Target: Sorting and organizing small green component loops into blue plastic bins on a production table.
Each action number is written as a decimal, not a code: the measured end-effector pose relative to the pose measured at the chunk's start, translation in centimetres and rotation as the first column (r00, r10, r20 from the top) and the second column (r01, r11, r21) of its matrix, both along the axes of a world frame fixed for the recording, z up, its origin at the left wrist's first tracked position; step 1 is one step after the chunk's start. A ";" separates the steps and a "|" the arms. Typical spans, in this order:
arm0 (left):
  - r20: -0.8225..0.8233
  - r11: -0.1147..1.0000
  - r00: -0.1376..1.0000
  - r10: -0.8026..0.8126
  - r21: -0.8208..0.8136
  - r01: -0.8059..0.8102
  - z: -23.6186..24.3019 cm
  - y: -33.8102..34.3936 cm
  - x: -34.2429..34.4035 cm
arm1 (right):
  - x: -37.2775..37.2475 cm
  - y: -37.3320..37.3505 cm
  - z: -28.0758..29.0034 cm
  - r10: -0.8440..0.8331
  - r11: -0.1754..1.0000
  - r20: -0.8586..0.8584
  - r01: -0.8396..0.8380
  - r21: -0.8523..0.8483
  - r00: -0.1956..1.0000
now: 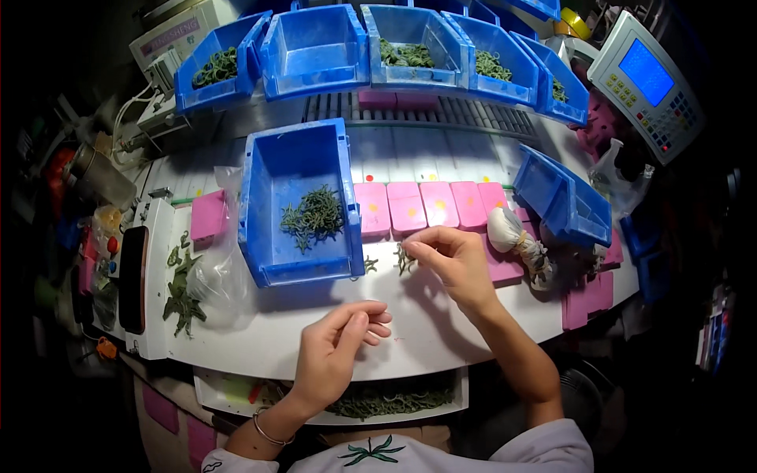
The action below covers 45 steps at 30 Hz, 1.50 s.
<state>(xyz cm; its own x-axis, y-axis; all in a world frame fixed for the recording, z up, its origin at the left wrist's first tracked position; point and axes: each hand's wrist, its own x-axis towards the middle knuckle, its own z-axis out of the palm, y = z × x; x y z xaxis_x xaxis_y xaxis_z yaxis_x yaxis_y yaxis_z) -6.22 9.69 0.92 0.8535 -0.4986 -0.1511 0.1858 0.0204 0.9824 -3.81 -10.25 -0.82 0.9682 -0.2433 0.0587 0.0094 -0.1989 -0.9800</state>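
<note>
My right hand (445,260) pinches a small dark-green branched piece (404,260) just above the white worktop (386,299), right of a large blue bin (264,197). A loose heap of similar green pieces (311,217) lies inside that bin. Another small green piece (369,263) rests near its lower right corner. My left hand (343,339) is over the worktop below the bin, its fingers loosely curled and apart, holding nothing that I can see.
Blue bins (315,55) line the back beside a keypad device (639,79). Pink blocks (406,206), a tilted blue bin (564,197) and a white bundle (509,236) sit right. A plastic bag (217,284) and green pieces (184,296) lie left. An open drawer (213,386) is below.
</note>
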 end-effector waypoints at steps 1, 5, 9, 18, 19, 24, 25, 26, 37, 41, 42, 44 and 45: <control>-0.008 1.000 1.000 0.002 -0.003 -0.002 -0.8 -0.1 0.1 | -0.7 0.0 0.6 0.087 0.991 -0.064 -0.079 0.108 0.994; -0.582 0.909 0.781 -0.225 -0.413 -0.046 -2.1 -0.9 0.5 | -2.8 1.4 1.1 0.311 0.942 -0.148 -0.285 0.176 0.939; -0.559 0.917 0.795 -0.235 -0.399 -0.009 -3.3 -0.3 0.2 | -1.9 2.6 0.1 0.143 0.917 0.083 -0.100 -0.387 0.986; -0.570 0.961 0.821 -0.027 -0.241 -0.135 -2.4 1.7 -0.8 | 0.3 4.0 -3.3 0.401 0.504 0.340 0.105 -0.857 0.851; -0.582 0.958 0.813 -0.022 -0.246 -0.150 -2.4 1.6 -0.9 | 0.3 3.8 -3.6 0.427 0.437 0.337 0.135 -0.889 0.839; -0.610 0.941 0.791 -0.050 -0.293 -0.166 -2.8 1.3 -1.0 | -0.7 2.9 -3.5 0.422 0.327 0.303 0.169 -0.930 0.855; -0.619 0.941 0.783 -0.059 -0.297 -0.163 -2.7 1.1 -1.1 | -0.9 2.5 -3.2 0.396 0.364 0.319 0.172 -0.915 0.861; -0.619 0.940 0.783 -0.065 -0.301 -0.160 -2.7 0.9 -1.0 | -1.0 2.2 -3.1 0.367 0.397 0.332 0.177 -0.901 0.869; -0.662 0.897 0.723 -0.197 -0.419 -0.139 -3.8 -1.9 -0.4 | -3.9 1.0 1.6 0.247 0.916 -0.135 -0.277 -0.290 0.960; -0.683 0.918 0.706 -0.188 -0.379 -0.122 -2.8 -2.1 -0.5 | -2.3 0.1 -1.6 0.102 0.688 0.212 0.084 -0.720 0.972; -0.685 0.919 0.705 -0.183 -0.374 -0.125 -2.9 -1.9 -0.5 | -2.1 0.2 -1.9 0.137 0.587 0.271 0.142 -0.797 0.953; -0.664 0.919 0.727 -0.173 -0.374 -0.122 -3.2 -1.3 -0.6 | -3.3 0.5 -1.9 0.142 0.590 0.230 0.104 -0.801 0.963; -0.672 0.921 0.721 -0.171 -0.370 -0.126 -3.3 -0.9 -0.7 | -4.1 0.6 -1.6 0.152 0.604 0.193 0.063 -0.794 0.969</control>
